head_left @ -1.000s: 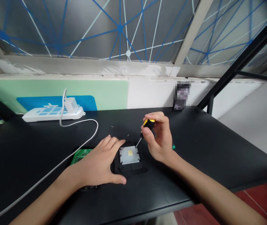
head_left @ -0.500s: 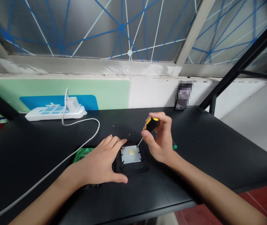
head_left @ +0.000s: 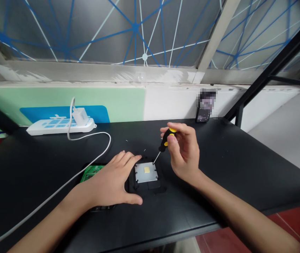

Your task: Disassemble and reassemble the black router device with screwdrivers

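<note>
My right hand (head_left: 185, 151) is closed round the handle of a black and yellow screwdriver (head_left: 165, 140). Its thin shaft slants down to the left, and the tip meets the upper right corner of a silver metal plate (head_left: 140, 175). That plate lies in a black plastic housing (head_left: 153, 186) and has a small pale yellow square pad (head_left: 146, 170) at its middle and dark notches along its edges. Against the housing's left side rests my left hand (head_left: 113, 181), thumb and fingers spread. Under its wrist lies a green circuit board (head_left: 93, 171), partly covered.
A white power strip (head_left: 57, 127) with a plugged-in charger (head_left: 80, 116) stands at the back left. Its white cable (head_left: 60, 186) runs across the black table (head_left: 234, 161). Two tiny slivers lie behind the housing. A phone (head_left: 205, 107) leans on the wall at the back right.
My right hand has shifted its fingers on the screwdriver handle, with the tip still at the same corner. A green-tipped thing behind that hand is now hidden. The left hand keeps its place.
</note>
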`<control>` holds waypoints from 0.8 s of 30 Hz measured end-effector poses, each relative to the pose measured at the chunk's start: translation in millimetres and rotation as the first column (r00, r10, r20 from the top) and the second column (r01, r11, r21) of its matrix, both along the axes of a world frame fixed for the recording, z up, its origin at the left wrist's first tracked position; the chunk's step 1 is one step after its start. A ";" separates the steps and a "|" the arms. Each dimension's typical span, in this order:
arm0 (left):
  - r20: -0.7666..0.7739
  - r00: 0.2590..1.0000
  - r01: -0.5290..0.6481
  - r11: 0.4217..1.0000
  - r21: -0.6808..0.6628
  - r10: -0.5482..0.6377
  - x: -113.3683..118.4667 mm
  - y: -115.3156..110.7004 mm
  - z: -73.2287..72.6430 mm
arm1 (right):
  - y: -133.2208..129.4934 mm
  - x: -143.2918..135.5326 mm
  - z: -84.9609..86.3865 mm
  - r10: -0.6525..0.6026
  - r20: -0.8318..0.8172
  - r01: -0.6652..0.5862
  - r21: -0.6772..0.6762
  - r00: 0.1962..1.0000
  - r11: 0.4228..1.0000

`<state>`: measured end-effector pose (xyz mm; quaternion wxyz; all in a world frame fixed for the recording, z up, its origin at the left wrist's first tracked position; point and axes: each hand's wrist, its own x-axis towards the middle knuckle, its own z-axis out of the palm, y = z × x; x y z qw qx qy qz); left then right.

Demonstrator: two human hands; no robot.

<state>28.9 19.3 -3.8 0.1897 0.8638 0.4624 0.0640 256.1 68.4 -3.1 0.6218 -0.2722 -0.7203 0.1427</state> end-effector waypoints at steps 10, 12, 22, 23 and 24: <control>0.000 1.000 0.001 1.000 -0.019 -0.001 1.6 -0.7 2.3 | 0.2 -3.2 -2.7 0.111 -0.008 -0.111 0.026 0.994 0.993; 0.013 1.000 0.001 1.000 -0.006 -0.001 1.0 -0.5 1.2 | 2.2 -1.9 -2.4 0.058 0.029 -0.058 0.030 0.998 0.998; -0.022 1.000 0.010 1.000 -0.016 -0.010 0.0 -0.7 1.5 | 0.9 -0.9 4.5 -0.067 0.056 0.061 0.097 0.996 0.993; -0.025 1.000 0.012 1.000 -0.012 -0.012 0.2 -0.9 1.6 | 0.3 -0.9 4.3 -0.043 0.049 0.040 0.068 0.998 0.997; -0.027 1.000 0.013 1.000 -0.010 -0.013 0.4 -1.1 1.6 | -0.3 -0.7 3.7 -0.012 0.039 0.010 0.035 0.999 0.999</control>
